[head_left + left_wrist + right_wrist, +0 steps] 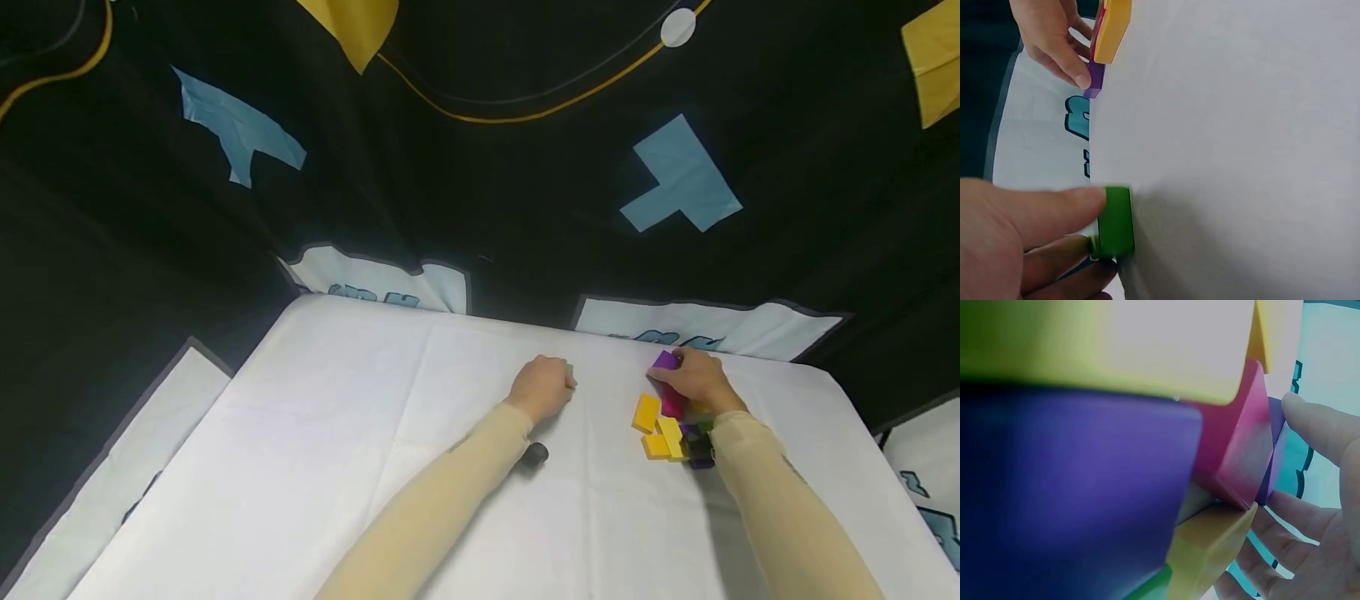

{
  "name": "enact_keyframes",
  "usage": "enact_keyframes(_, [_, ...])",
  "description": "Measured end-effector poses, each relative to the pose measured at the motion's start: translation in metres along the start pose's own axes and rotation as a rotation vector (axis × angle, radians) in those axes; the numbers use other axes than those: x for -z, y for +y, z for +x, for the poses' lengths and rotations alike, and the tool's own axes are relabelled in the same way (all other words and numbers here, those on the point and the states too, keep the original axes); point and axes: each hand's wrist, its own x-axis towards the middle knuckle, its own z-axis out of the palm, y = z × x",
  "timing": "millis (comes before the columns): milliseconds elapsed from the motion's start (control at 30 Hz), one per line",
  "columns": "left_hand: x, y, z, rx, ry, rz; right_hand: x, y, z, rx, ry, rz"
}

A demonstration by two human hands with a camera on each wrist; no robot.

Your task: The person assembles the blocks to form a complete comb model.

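My left hand (pixel 540 390) is over the far middle of the white table. It pinches a green block (pixel 1116 222) between thumb and fingers, and in the head view only a sliver of that block shows. At the far right, my right hand (pixel 701 379) grips a purple block (pixel 665 361), thumb on one side and fingers on the other. The purple block lies against a magenta block (pixel 672 402) at the far end of a cluster. Yellow blocks (pixel 646 412) lie on the near left side of this cluster, partly covered by the right wrist.
A large purple block (pixel 1085 487) and a yellow block (pixel 1166 350) fill the near part of the right wrist view. Dark rounded gear (pixel 535 454) shows beside the left forearm. Behind the white table (pixel 300 433) hangs a black curtain (pixel 480 192) with blue patches.
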Motion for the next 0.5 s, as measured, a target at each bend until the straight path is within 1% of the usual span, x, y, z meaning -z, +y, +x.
enact_keyframes(100, [0.000,-0.003,-0.006,-0.010,0.039,0.016,0.000,-0.001,0.000,-0.016,-0.008,0.006])
enact_keyframes(167, [0.001,-0.006,-0.010,-0.003,0.061,0.019,0.000,-0.001,0.000,-0.025,-0.017,0.010])
enact_keyframes(267, [0.003,-0.010,-0.015,0.039,0.086,0.007,-0.001,-0.002,0.001,-0.018,-0.018,0.023])
enact_keyframes(333, [0.005,-0.014,-0.019,0.072,0.100,-0.017,-0.001,-0.002,0.002,-0.011,-0.018,0.036])
enact_keyframes(400, [0.008,-0.018,-0.022,0.099,0.105,-0.034,-0.001,-0.003,0.002,-0.008,-0.019,0.046])
enact_keyframes(500, [0.010,-0.023,-0.026,0.123,0.117,-0.049,-0.002,-0.004,0.003,-0.013,-0.026,0.068])
